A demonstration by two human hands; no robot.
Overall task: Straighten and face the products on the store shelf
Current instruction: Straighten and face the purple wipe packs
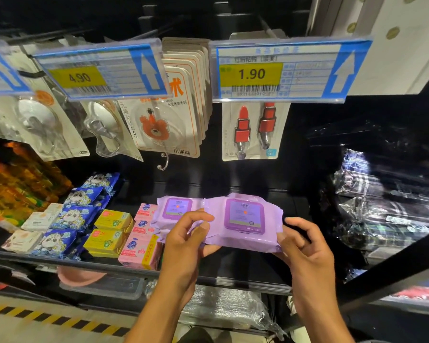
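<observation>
Purple wipes pack (243, 222) held flat, lid up, above the black shelf (233, 280) front edge. Left hand (183, 241) pinches its left end, right hand (305, 246) grips the right end. Second purple pack (176, 209) lies just behind the left hand, touching the held one. Left of the hands: pink soap boxes (140, 251), yellow boxes (107, 240), blue panda packs (70, 219). Above: hook cards (169, 125), 1.90 price tag (278, 73).

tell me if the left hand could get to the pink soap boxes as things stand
Probably not yet: the left hand is gripping the purple pack together with the right hand. The pink soap boxes sit just beside it, unblocked.
</observation>
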